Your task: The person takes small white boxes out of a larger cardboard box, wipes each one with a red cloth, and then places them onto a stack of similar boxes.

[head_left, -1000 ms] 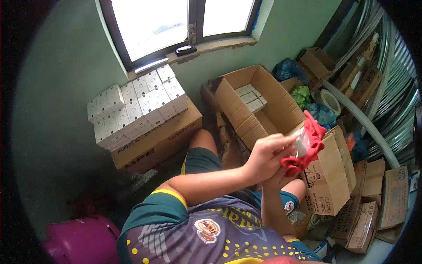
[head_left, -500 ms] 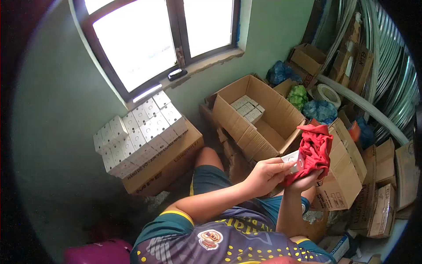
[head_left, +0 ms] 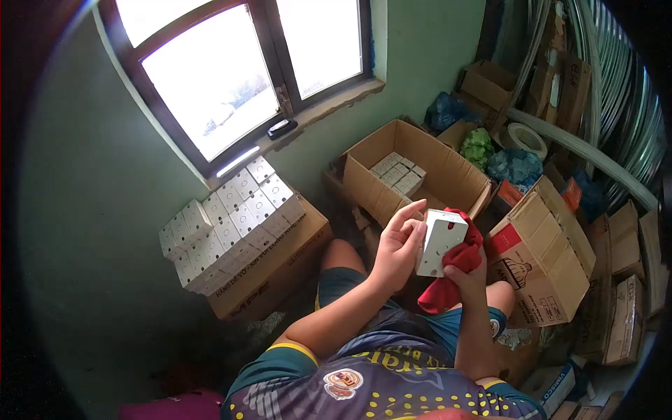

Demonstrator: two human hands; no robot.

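A white box [head_left: 438, 245] with small holes and marks on its face is tilted up in front of my body. My right hand [head_left: 467, 277] grips the lower right part of this box through a crumpled red cloth [head_left: 444, 292], thumb at its lower corner. Beside the box's left edge is my left hand [head_left: 397, 253], with fingers apart and fingertips close to the edge; whether they touch it is unclear. Stacked white boxes [head_left: 241, 217] stand in rows on a closed carton at the left.
An open carton [head_left: 448, 164] with several white boxes inside stands ahead. Another carton [head_left: 549, 273] leans at the right, near plastic bags [head_left: 514, 168], a tape roll [head_left: 528, 140] and coiled tubing [head_left: 623, 119]. A dark phone-like object [head_left: 282, 129] lies on the window sill.
The white box and red cloth have moved left, and more of the box's face shows. My left hand has shifted left and up, its fingers now spread off the box face.
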